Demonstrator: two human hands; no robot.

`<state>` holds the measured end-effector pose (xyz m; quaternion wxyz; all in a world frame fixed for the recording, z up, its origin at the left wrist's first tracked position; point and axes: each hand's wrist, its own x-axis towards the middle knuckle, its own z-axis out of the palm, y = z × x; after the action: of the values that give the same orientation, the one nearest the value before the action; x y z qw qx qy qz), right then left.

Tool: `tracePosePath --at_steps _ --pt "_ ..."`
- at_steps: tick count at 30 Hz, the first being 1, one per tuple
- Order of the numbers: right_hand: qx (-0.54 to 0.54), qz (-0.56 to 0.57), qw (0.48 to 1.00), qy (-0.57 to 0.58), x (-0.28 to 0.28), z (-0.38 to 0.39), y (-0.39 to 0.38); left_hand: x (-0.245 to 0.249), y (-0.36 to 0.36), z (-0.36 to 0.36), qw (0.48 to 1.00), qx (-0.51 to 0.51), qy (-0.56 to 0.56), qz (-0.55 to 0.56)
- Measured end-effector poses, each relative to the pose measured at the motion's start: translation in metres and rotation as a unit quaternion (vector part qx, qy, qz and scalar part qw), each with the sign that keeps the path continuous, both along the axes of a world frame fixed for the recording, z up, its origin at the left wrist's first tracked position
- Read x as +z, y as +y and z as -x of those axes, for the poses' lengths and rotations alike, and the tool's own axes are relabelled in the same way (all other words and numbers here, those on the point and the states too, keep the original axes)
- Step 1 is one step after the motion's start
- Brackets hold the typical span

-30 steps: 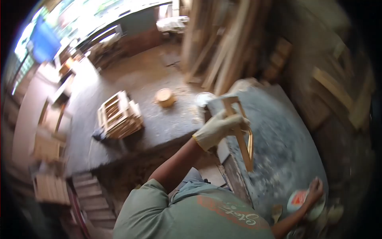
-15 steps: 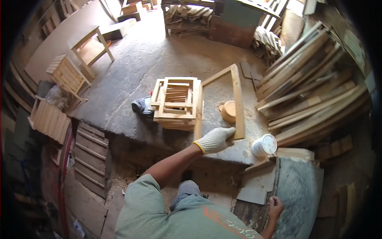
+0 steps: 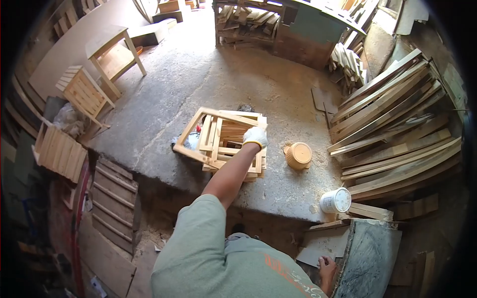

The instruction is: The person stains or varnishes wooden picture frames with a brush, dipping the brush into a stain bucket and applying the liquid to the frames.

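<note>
My left hand (image 3: pixel 255 136), in a white knitted glove with a yellow cuff, is closed on the right end of a rectangular wooden frame (image 3: pixel 189 130). That frame lies tilted over a stack of similar wooden frames (image 3: pixel 259 164) on the concrete floor, and its left end sticks out past the stack. Lower right, my bare right hand (image 3: pixel 326 268) is beside the edge of a dark grey-green board (image 3: pixel 370 256). Its fingers are loosely bent and a little apart, with nothing visible in them.
An orange pot (image 3: pixel 298 156) and a white bucket (image 3: pixel 336 200) stand right of the stack. Long boards (image 3: pixel 397 144) are piled at the right. Wooden furniture, including a small table (image 3: pixel 107 42), stands at the left. The raised floor has a front edge.
My left hand has carried the frame leftward from above the orange pot onto the stack and turned it. My right hand has shifted slightly down and left; the camera view has shifted too.
</note>
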<state>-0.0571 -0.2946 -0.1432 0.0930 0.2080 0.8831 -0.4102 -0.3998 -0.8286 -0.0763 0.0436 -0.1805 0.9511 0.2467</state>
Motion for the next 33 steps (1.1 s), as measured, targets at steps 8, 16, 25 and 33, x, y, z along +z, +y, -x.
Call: tracePosePath --at_steps 8,16,25,33 --pt "-0.107 0.033 0.991 -0.068 -0.016 -0.035 -0.029 -0.118 -0.007 0.139 0.988 0.045 0.125 0.078" --pt "-0.06 -0.065 0.988 -0.126 -0.162 -0.168 0.037 -0.065 -0.025 0.007 0.993 -0.116 -0.028 -0.013" --pt "-0.052 -0.075 0.99 -0.103 -0.183 -0.162 0.067 -0.125 -0.042 -0.077 0.969 -0.157 0.064 0.178" --pt "-0.179 0.12 0.966 -0.145 -0.181 -0.125 0.082 -0.092 -0.041 -0.105 0.974 -0.085 0.079 0.194"
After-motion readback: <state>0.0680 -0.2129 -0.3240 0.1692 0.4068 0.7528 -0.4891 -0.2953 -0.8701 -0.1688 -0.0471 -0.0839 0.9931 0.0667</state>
